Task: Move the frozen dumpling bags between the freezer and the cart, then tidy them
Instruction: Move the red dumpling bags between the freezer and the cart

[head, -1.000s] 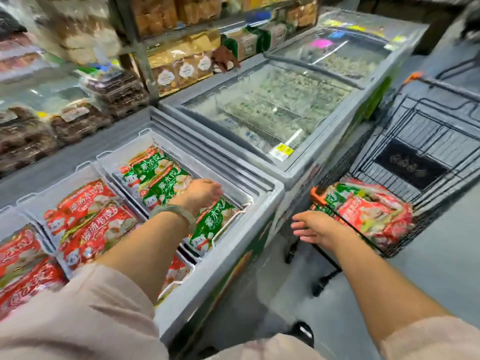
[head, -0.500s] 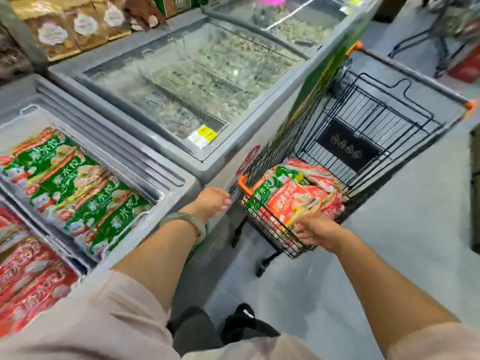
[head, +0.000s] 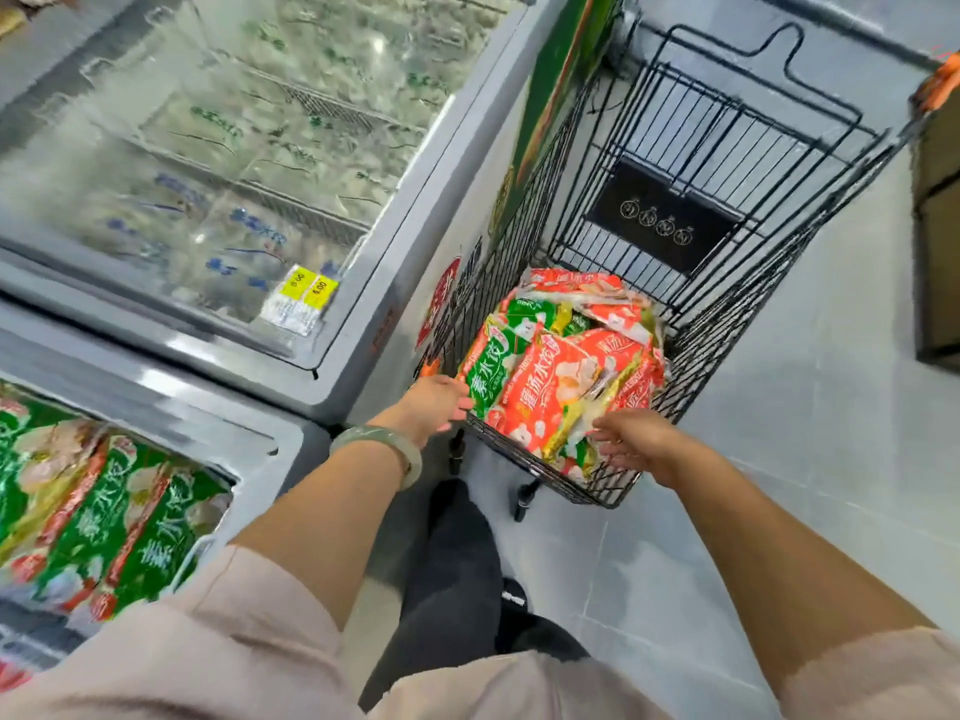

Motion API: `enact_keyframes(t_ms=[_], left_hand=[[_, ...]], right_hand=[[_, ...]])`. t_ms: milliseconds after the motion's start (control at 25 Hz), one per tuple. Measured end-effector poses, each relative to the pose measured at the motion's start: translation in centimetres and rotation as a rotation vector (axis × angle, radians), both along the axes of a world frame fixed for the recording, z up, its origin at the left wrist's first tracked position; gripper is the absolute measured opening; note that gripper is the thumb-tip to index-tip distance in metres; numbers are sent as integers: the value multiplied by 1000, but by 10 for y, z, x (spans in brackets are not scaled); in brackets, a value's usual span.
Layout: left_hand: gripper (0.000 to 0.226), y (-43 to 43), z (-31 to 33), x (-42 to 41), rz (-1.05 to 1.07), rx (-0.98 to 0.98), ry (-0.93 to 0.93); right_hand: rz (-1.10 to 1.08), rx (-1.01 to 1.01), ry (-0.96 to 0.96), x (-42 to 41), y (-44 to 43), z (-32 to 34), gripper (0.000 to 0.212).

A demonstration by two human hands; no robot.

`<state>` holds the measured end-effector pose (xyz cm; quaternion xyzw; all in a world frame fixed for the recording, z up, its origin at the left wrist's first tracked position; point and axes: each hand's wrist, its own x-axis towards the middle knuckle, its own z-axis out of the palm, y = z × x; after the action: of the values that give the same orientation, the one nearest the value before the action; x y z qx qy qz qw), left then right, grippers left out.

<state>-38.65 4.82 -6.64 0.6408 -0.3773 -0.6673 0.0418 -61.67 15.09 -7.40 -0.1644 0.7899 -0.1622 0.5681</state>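
Red and green in a heap at near end of cart (head: 737, 304): bags (head: 571, 324). Both grips apart, clamped on nothing: left grip (head: 436, 405) touching green bag (head: 485, 376) at its edge, right grip (head: 631, 441) spread at red bag (head: 556, 392) corner. Probably stiff, lumpy, frost-slick, fairly heavy; take by long sides, not crimped seal.

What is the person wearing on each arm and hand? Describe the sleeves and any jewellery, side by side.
Both arms wear the same loose, pale pink top: the left sleeve and right sleeve end near the elbows, leaving the forearms uncovered. A smooth, pale green bangle circles the wrist behind the left hand. The right hand has nothing on its wrist. Neither hand is gloved.
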Motion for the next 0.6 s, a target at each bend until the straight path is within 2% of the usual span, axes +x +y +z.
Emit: enact_keyframes(t_ms=[160,280,440,600], left_hand=[[17,-45,-13,-32,-72,120,-36],[34,-67,-26,-54,-188,143,-92],[29,-87,-43,-83,-310,210,-124],[35,-103,-60,-101,-333,264,-131]], right_hand=[[-60,10,17,-5,-37,-20,30],[-20,10,67,-7,-59,-36,33],[10,54,151,-21,-82,-62,40],[48,66,201,-41,-110,-89,50]])
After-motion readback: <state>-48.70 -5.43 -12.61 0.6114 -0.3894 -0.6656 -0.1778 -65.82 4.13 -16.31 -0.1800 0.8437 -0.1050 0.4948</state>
